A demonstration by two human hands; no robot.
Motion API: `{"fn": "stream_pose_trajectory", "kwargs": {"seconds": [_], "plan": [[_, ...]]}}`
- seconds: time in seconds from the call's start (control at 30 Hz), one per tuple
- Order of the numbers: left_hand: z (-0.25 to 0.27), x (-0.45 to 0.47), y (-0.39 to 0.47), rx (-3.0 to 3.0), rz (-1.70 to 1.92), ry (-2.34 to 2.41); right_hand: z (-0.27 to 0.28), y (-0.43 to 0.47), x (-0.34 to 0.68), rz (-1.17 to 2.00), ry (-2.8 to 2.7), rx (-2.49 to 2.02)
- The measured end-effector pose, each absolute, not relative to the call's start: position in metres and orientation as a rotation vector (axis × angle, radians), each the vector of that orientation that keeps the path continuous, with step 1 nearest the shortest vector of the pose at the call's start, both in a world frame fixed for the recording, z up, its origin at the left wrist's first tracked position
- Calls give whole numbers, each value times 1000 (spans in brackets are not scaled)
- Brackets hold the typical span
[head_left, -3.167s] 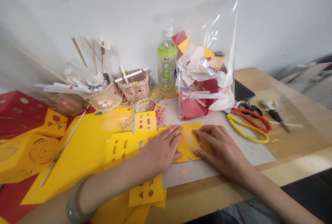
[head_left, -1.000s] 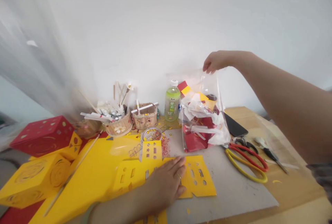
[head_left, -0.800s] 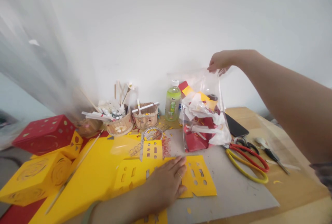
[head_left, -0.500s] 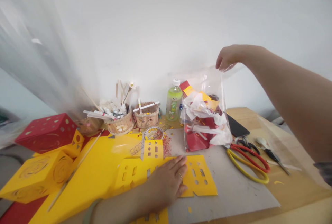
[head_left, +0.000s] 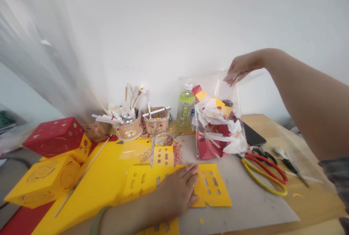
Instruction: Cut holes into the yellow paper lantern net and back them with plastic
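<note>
My left hand (head_left: 180, 187) lies flat, fingers stretched out, on a yellow paper sheet (head_left: 222, 200) with rows of small cut-out shapes. It wears a ring. At the back right, my right hand (head_left: 240, 67) is at the upper corner of a clear plastic bag (head_left: 218, 78). Its fingers are closed together on the bag's top, and the tips sit behind the clear film. Inside the upright bag are crumpled white paper scraps (head_left: 209, 111), red pieces (head_left: 211, 142) and yellow strips.
Left stand a red box (head_left: 54, 137) and a yellow box (head_left: 40, 182) with cut patterns, beside a thin wooden stick (head_left: 81, 175). Small baskets (head_left: 128, 130) of pens and a green drink bottle (head_left: 186, 106) line the wall. Scissors (head_left: 265, 175) and a black phone (head_left: 252, 133) lie right.
My right hand has dipped slightly, its fingertips now lower at the bag's mouth. My left hand stays on the yellow sheet. The whole view has shifted a little.
</note>
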State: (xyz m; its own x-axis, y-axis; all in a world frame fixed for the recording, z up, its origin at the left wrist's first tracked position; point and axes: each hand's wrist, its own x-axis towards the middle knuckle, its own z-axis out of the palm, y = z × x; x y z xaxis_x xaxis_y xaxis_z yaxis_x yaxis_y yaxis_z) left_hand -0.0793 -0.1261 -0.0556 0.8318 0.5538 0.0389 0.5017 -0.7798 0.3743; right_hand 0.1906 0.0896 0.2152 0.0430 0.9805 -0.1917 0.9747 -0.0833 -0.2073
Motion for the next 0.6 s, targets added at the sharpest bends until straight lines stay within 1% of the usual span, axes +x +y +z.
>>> {"fn": "stream_pose_trajectory", "kwargs": {"seconds": [0.1,0.27,0.47,0.53,0.6], "plan": [[-56,-79,-126,2671,211,786,212,86,190,613,-2056,-2290],[-56,-79,-125,2674,214,785,213,83,188,623,-2035,-2235],[-56,-80,-126,2700,211,786,211,79,181,471,-2074,-1979],[-56,-80,-126,2711,205,786,211,75,177,384,-2061,-1899],[-56,-80,-126,2717,205,788,212,71,173,230,-2022,-1795]]}}
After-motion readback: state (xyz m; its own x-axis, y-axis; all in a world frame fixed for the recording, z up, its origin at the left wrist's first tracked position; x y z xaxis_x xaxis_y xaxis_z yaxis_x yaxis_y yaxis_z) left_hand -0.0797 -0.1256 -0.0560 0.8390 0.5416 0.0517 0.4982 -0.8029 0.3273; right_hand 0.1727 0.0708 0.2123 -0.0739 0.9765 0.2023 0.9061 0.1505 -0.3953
